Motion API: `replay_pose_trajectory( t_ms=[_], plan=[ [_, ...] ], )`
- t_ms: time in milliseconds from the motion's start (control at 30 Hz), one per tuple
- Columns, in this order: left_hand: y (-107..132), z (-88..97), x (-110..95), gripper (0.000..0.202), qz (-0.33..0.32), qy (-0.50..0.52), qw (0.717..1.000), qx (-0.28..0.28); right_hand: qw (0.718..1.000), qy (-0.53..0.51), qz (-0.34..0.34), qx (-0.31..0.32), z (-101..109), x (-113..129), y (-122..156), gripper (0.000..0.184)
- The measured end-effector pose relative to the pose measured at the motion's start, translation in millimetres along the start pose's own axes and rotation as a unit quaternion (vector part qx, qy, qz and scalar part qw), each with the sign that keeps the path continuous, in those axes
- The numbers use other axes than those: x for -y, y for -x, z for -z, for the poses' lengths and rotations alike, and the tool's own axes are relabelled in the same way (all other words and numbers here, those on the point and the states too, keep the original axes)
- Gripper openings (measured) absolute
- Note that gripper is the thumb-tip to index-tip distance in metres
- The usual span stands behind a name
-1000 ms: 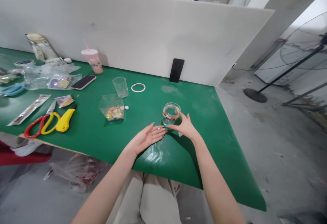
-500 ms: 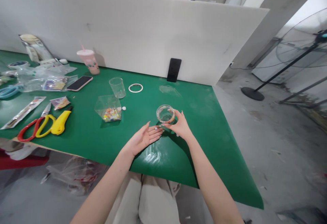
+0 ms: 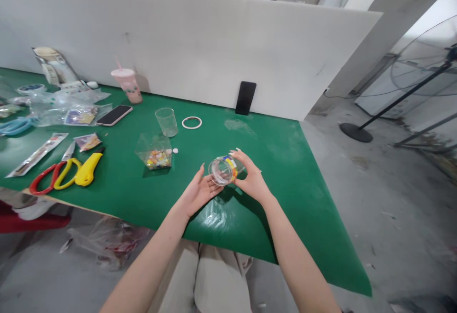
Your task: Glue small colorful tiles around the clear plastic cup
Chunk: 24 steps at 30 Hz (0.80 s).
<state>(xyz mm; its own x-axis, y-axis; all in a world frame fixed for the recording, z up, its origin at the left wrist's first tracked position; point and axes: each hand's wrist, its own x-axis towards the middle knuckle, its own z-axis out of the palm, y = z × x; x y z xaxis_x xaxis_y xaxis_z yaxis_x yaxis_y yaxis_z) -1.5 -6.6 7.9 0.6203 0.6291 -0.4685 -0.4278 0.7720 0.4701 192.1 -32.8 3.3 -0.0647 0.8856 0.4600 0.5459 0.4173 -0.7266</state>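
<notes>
My right hand grips a small clear cup holding coloured beads and tips it sideways, mouth toward my left. My left hand lies palm up with fingers spread just under the cup's mouth, touching its rim. Both hands hover over the green table near its front edge. A clear square box of coloured beads sits to the left, with a tiny white piece beside it.
An empty clear cup and a white ring lie farther back. Red and yellow scissors, a phone, a pink drink cup and plastic bags crowd the left. A black phone leans on the white partition.
My right hand lifted the bead cup off the table and tilted it on its side toward my left palm, which moved up to meet its mouth.
</notes>
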Motion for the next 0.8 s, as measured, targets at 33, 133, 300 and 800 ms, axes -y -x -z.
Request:
replay_pose_trajectory(
  t_ms=[33, 133, 300, 800],
  plan=[
    [-0.1, 0.1, 0.2, 0.062, -0.001, -0.005, 1.000, 0.002, 1.000, 0.005, 0.002, 0.003, -0.3, 0.3, 0.3, 0.061],
    [-0.8, 1.1, 1.3, 0.064, -0.002, -0.023, 1.000, 0.007, 1.000, 0.014, 0.009, 0.014, -0.9, 1.8, 0.9, 0.061],
    [-1.0, 1.8, 2.9, 0.069, -0.001, -0.028, 1.000, 0.011, 0.999, 0.014, 0.015, 0.027, -1.3, 4.0, 1.3, 0.060],
    [1.7, -0.6, 1.9, 0.067, 0.000, -0.014, 0.999, 0.045, 0.999, 0.029, 0.030, 0.027, -1.3, 2.7, 1.4, 0.058]
  ],
)
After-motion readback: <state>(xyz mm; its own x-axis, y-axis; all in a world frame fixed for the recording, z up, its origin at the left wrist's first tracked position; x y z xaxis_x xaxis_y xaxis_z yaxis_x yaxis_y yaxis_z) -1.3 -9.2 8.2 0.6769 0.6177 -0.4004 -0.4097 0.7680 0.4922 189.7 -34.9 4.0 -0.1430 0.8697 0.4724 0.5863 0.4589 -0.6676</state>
